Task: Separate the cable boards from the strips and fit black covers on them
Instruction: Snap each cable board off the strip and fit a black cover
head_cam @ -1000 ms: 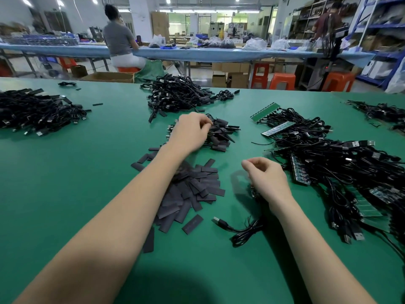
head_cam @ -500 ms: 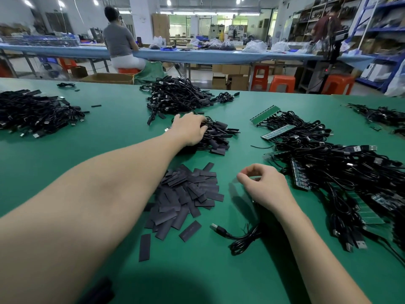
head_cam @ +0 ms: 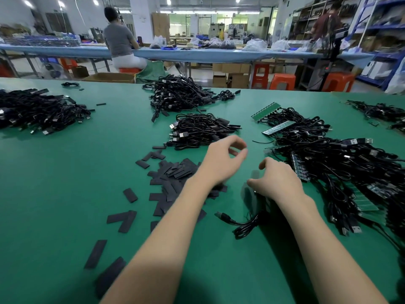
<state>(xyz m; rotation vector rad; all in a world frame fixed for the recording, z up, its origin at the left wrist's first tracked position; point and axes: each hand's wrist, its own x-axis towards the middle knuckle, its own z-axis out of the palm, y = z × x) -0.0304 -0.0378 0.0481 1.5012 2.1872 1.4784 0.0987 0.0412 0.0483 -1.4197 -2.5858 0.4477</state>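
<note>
Loose cable [head_cam: 245, 226] lies coiled on the green table [head_cam: 54, 194], USB plug pointing away from the coil, its far end running under the right hand [head_cam: 277, 179]. Right hand sits just beyond the coil, fingers curled down over something blurred; cannot tell what it holds. Left hand [head_cam: 221, 160] hovers beside it, thumb and forefinger curved into a ring with tips nearly meeting, nothing visible between them. Black covers [head_cam: 173, 172], flat strips, lie heaped left of the coil, under the left forearm, with strays trailing toward the near edge. Right of the coil: a large tangle of cables still on green strips [head_cam: 359, 200]. Beyond the coil: a smaller cable pile [head_cam: 201, 130], a larger pile [head_cam: 177, 93] behind that.
</note>
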